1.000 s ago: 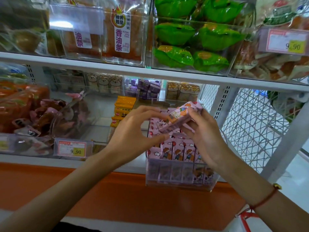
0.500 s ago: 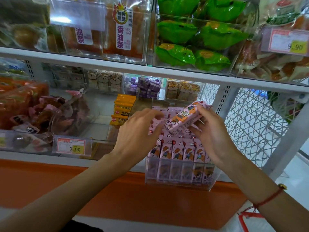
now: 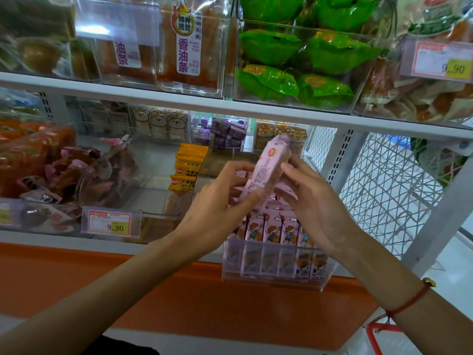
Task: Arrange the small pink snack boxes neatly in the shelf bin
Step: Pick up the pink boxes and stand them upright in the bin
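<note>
Above the bin (image 3: 273, 280), pink box (image 3: 266, 172) steeply tilted, top up-right, gripped between both hands (image 3: 268, 201)

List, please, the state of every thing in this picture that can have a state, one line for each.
pink snack box: lifted above the bin, tilted, printed-text side facing the camera
left hand: grips the box's lower end
right hand: holds the box's right side
clear shelf bin: open-topped, partly filled
front row of pink boxes: upright, side by side
yellow packets: stacked in the neighbouring bin
</note>
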`<state>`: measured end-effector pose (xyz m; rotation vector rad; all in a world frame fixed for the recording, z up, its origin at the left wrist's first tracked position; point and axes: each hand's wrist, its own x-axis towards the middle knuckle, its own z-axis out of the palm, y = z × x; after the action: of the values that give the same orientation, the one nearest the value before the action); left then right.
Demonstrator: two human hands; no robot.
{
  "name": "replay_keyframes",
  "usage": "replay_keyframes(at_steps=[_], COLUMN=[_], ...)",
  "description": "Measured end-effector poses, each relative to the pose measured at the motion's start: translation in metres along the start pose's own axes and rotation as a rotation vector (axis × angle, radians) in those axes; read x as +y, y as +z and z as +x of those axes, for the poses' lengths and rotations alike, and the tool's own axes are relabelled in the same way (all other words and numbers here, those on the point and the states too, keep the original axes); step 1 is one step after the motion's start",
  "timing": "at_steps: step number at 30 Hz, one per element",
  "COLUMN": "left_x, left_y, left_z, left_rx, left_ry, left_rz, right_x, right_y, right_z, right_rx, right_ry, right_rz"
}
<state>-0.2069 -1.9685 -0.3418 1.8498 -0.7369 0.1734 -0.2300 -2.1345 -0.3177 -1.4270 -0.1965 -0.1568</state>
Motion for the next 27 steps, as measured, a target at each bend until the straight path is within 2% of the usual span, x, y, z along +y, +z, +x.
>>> replay_keyframes(at_steps=[3,9,11,15,19,23,27], left_x=[0.0035,0.0033,0.0046,0.0073,0.0090,0.0063,0.0016], left_y=[0.0004,0.0004,0.0003,-0.0022,-0.0049,-0.0052,-0.0056], left_z=[-0.0010,0.0014,0.0011,0.0026,0.0058,0.0042,0.0035], left_rx=[-0.086,-0.012,0.010,0.113,0.134,0.095,0.080], left_ry=[-0.039,0.033,0.039,-0.104,-0.212,-0.214,-0.077], left_rz=[-0.026,0.093,0.036,-0.200,-0.254,-0.228,-0.113], right_x=[0.0026,0.0034,0.0031,0.0009,0.0028,0.0050,0.0084], right_y=[-0.0012,-0.0007,-0.0010,-0.0010,-0.0045,-0.0072,-0.0093], right_z=[0.0001,-0.0016,-0.0008,-0.0013,-0.0015,-0.0017,0.0030], right_rx=[0.065,0.222,0.253,0.268,0.279,0.274,0.235], right_ry=[0.005,-0.071,-0.053,0.038,0.112,0.126,0.122], right_rz=[-0.025,-0.091,-0.087,-0.083,-0.114,-0.085,-0.069])
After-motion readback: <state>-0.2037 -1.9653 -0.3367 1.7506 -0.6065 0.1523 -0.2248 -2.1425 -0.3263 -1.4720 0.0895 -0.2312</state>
